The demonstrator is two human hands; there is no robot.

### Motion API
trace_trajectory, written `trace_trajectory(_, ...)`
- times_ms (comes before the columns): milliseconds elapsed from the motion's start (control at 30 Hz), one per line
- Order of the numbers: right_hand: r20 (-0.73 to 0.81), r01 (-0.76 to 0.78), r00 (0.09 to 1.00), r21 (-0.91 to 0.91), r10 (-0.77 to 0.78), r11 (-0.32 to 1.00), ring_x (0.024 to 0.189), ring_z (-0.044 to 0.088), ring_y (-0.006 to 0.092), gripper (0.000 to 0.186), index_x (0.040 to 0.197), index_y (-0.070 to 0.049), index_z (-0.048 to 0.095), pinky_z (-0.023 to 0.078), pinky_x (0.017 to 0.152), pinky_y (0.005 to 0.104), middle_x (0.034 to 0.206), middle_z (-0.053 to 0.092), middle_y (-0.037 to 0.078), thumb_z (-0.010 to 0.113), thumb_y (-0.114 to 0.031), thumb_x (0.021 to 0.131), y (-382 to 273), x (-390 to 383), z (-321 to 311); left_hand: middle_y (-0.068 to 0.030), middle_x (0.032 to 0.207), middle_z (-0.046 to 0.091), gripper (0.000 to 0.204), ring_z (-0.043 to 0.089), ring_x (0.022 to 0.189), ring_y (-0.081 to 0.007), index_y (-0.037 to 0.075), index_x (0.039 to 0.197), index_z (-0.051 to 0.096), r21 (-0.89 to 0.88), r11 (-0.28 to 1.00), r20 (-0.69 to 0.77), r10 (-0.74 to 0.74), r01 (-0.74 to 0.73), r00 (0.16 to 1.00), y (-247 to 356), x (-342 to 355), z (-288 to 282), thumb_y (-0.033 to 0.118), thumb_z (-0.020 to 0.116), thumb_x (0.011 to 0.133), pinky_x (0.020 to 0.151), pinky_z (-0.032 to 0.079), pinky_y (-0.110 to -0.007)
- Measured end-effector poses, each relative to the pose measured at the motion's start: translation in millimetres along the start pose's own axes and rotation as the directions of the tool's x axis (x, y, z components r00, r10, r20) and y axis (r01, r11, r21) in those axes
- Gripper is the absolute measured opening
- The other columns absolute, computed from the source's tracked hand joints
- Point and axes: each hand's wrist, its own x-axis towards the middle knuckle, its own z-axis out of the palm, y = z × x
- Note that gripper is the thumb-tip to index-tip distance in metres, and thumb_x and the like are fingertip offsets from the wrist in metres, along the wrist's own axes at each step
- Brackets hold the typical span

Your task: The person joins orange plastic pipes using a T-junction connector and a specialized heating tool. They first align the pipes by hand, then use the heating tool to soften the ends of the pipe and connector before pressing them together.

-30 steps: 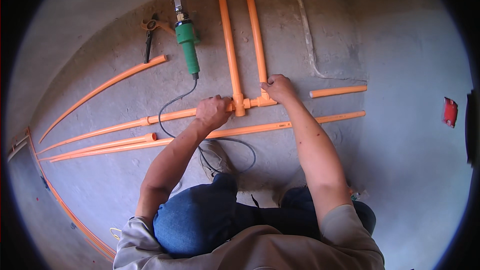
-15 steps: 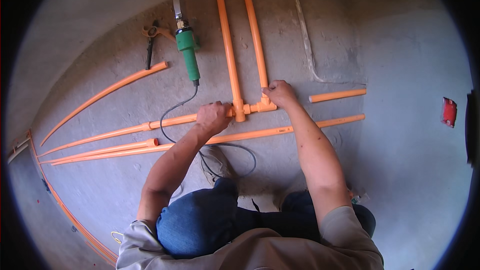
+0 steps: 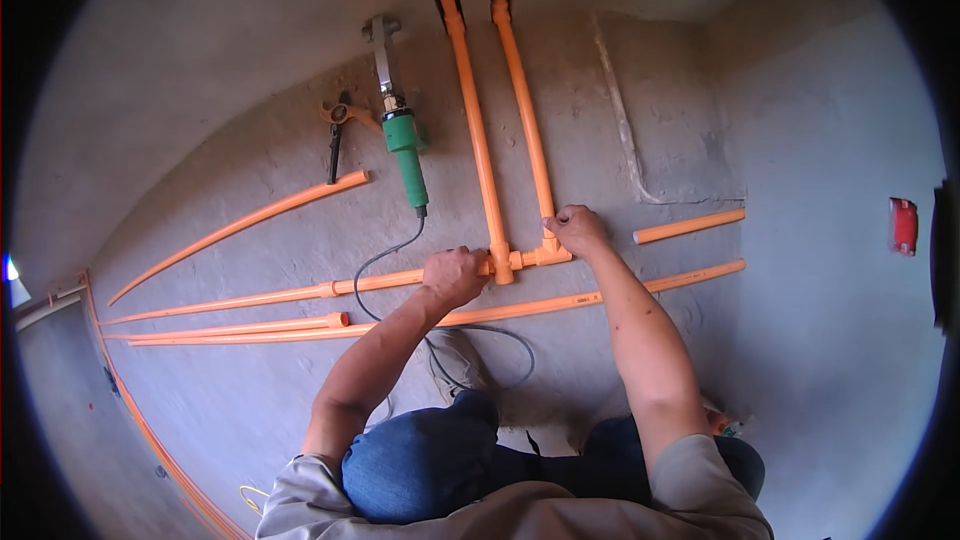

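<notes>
My left hand (image 3: pixel 457 275) is closed around a long orange pipe (image 3: pixel 385 282) lying on the floor, just left of a tee fitting (image 3: pixel 503 270). With thumb and fingers, my right hand (image 3: pixel 579 231) grips the lower end of an upright orange pipe (image 3: pixel 527 130), right above the orange elbow fitting (image 3: pixel 551 255). A short piece joins the elbow to the tee. Another orange pipe (image 3: pixel 478 140) rises from the tee toward the wall, roughly parallel to the first. My palms hide part of the joints.
A green-handled pipe fusion welder (image 3: pixel 405 155) lies beyond my left hand, its grey cord (image 3: pixel 365 275) looping across the pipes. An orange pipe cutter (image 3: pixel 342 118) lies beside it. Loose orange pipes (image 3: pixel 250 220) spread left; a short pipe (image 3: pixel 690 225) lies right, near the wall (image 3: pixel 830 240).
The head view has tilted, so the whole scene sits lower and slightly right in the picture. Both hands keep the same places on the pipes.
</notes>
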Motion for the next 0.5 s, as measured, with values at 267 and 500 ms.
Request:
trace_trajectory(267,0.007,0.016,1.000,0.020,-0.017,1.000,0.086,0.070,0.0310,0.042,0.100,-0.004,0.073,0.055,0.081,0.0401,0.091,0.073,0.017,0.072,-0.043,0.086,2.2,1.3,-0.8,-0.0135,0.096,0.070,0.039,0.070,0.089,-0.0347,0.017,0.114,0.070,-0.043,0.999,-0.019,-0.030,0.029,0.999,1.5,1.2,-0.7,0.036,0.075,0.080,0.079,0.057,-0.045)
trace_trajectory(500,-0.295,0.147,0.952,0.207,-0.081,0.967,0.084,0.070,0.0294,0.033,0.101,-0.003,0.070,0.055,0.077,0.0383,0.095,0.072,0.017,0.071,-0.033,0.089,27.5,-27.0,6.7,-0.0123,0.102,0.069,0.042,0.068,0.092,-0.0341,0.014,0.117,0.068,-0.119,0.992,-0.074,-0.050,0.041,0.996,-2.8,-8.1,-3.3,0.034,0.075,0.081,0.081,0.056,-0.044)
